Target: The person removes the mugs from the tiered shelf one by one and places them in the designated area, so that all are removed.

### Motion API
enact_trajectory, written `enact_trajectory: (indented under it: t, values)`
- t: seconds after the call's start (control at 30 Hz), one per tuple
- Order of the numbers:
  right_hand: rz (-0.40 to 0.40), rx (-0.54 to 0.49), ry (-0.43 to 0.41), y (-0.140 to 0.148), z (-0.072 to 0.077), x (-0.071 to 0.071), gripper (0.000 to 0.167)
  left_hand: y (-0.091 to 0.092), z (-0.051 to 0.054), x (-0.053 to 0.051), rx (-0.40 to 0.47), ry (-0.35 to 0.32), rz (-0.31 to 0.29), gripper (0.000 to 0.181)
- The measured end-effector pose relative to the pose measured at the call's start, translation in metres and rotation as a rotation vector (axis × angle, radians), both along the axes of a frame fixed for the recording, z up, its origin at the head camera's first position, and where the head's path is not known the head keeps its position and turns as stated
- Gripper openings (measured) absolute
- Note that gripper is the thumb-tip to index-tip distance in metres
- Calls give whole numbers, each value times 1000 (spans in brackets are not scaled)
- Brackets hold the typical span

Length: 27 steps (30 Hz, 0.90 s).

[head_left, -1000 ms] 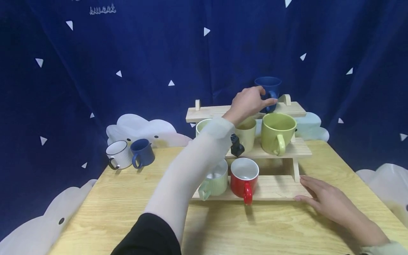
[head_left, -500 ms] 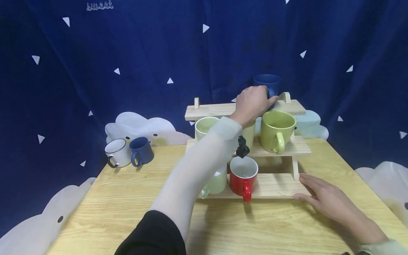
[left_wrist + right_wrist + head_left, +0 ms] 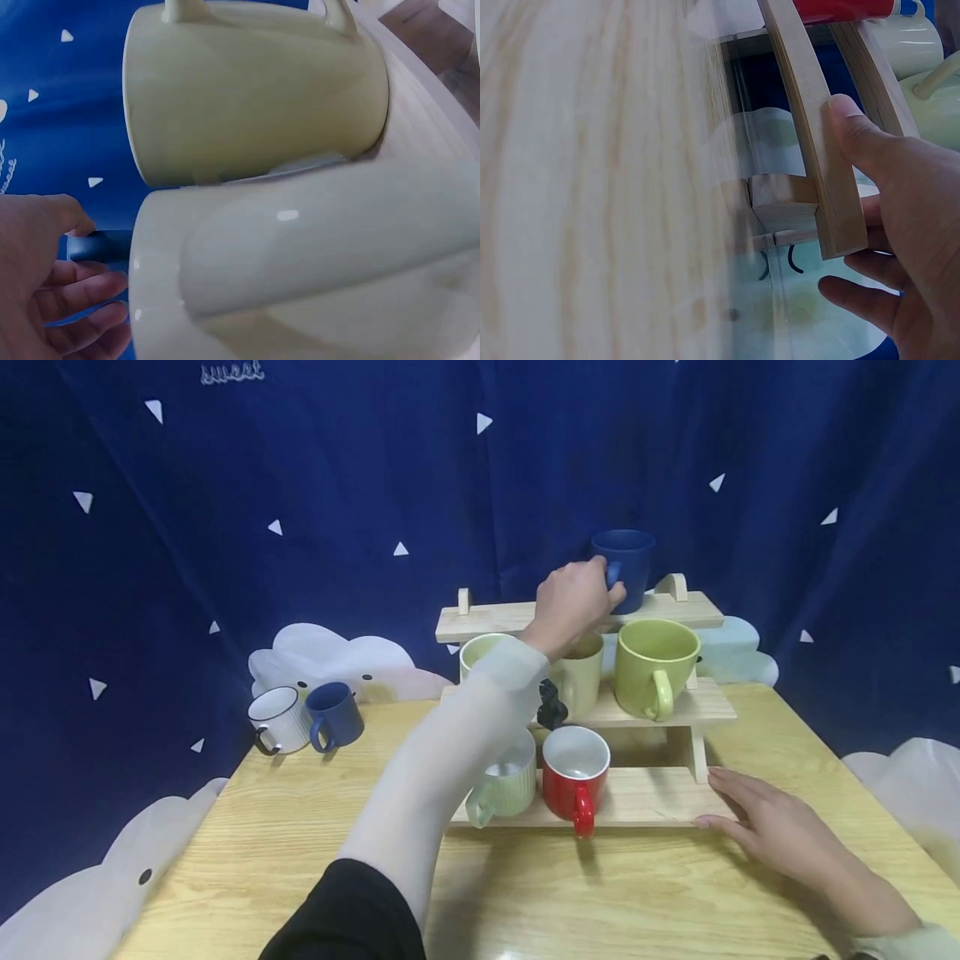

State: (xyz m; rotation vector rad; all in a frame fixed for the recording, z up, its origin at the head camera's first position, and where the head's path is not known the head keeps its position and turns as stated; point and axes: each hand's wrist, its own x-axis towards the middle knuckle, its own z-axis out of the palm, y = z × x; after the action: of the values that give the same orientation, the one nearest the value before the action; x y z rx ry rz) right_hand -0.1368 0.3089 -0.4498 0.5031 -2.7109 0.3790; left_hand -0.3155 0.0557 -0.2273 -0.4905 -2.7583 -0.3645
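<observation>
At the top tier of the wooden rack (image 3: pixel 495 621), my left hand (image 3: pixel 573 602) pinches the handle of a blue mug (image 3: pixel 633 572), which stands upright towards the right end. The left wrist view has this hand (image 3: pixel 45 285) with thumb and fingers at the blue handle (image 3: pixel 109 246); pale mugs hide the rest. My right hand (image 3: pixel 787 835) touches the right end of the bottom shelf (image 3: pixel 660 797), fingers extended. In the right wrist view, its thumb lies against the shelf board (image 3: pixel 825 157), with the other fingers loosely spread by the board's end.
A green mug (image 3: pixel 645 681), a cream mug (image 3: pixel 585 681) and a pale green mug (image 3: pixel 483 649) stand on the middle tier. Below are a ribbed pale green mug (image 3: pixel 513 785) and a red mug (image 3: pixel 562 789). White (image 3: pixel 288 727) and blue (image 3: pixel 342 718) mugs sit at the table's back left.
The held blue mug has shifted slightly left, its handle turned leftwards, and my left hand has moved left with it. My right hand stays at the shelf end.
</observation>
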Motion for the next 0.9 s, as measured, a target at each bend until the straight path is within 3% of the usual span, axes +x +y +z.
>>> enact_trajectory:
  t: [0.33, 0.53, 0.9]
  values:
    - [6, 7, 11, 0, 4, 1, 70, -2, -2, -8, 35, 35, 2, 38]
    - [2, 15, 5, 0, 0, 1, 71, -4, -6, -11, 108, 36, -4, 31]
    - [-4, 12, 10, 0, 0, 2, 71, -4, -2, -16, 267, -78, 0, 23]
